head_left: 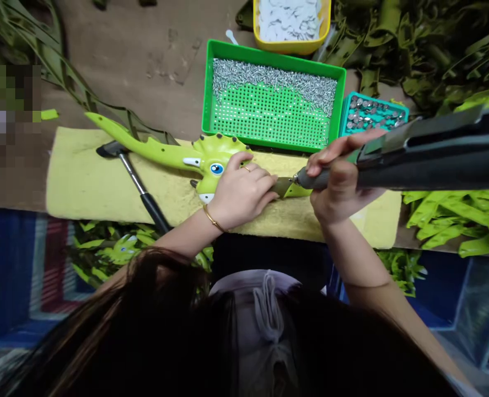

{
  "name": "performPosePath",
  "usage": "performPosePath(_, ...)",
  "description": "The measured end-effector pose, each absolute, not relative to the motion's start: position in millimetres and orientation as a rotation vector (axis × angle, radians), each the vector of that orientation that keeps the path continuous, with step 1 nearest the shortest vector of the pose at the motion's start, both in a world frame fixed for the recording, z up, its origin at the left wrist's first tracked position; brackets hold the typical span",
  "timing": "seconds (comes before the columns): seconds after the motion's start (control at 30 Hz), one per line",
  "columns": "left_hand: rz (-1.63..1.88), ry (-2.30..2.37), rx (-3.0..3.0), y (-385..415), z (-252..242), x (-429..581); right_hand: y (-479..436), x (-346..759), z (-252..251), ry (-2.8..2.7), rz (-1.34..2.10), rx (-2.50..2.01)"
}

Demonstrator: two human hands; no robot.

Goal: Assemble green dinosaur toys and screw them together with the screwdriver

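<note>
On toy's point(203, 160) edge, left hand point(242, 190), rotary tool point(322, 179)

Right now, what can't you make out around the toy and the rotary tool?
In the head view:
The rotary tool's rear end: cut off by the right edge.
The green dinosaur toy's head and body: partly hidden by the left hand.
The bit's contact with the toy: too small to tell.
Far left: a pixelated patch hides what is there.
</note>
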State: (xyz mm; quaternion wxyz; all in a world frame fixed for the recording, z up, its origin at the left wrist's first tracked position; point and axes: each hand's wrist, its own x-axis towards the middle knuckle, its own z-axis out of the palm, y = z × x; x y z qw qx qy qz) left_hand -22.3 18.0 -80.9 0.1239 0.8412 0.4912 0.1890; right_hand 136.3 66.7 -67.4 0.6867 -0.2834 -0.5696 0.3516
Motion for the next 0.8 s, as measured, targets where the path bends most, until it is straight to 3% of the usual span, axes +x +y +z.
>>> performPosePath(0.13, 0.553, 1.417, 2.468, 19.6, -80.5, -22.6, 69.9, 132.6, -49.6, -1.400, 0.861, -0.654)
performPosePath(0.23, 0.530, 1.401, 2.516, 20.6, -79.1, -20.8, 105.7, 111.6, -42.1, -1.158, 0.685, -0.663)
performPosePath(0.4, 0.589, 1.547, 2.591, -0.5, -72.0, -33.1, 182.3, 90.3, -68.5, -1.092, 0.618, -0.867)
performPosePath(0.5, 0.928, 1.951, 2.246, -27.5, -74.1, -57.4, 194.0, 98.3, -83.5, -1.230, 0.830, -0.984)
performPosePath(0.6, 1.143, 2.228, 1.621, -49.3, -80.7, -78.8, 187.0, 104.9, -84.5, -1.277, 0.816, -0.995)
performPosePath(0.8, 1.084, 1.635, 0.592, -45.6, -78.2, -79.5, 184.1, 97.3, -67.5, -1.162, 0.739, -0.875)
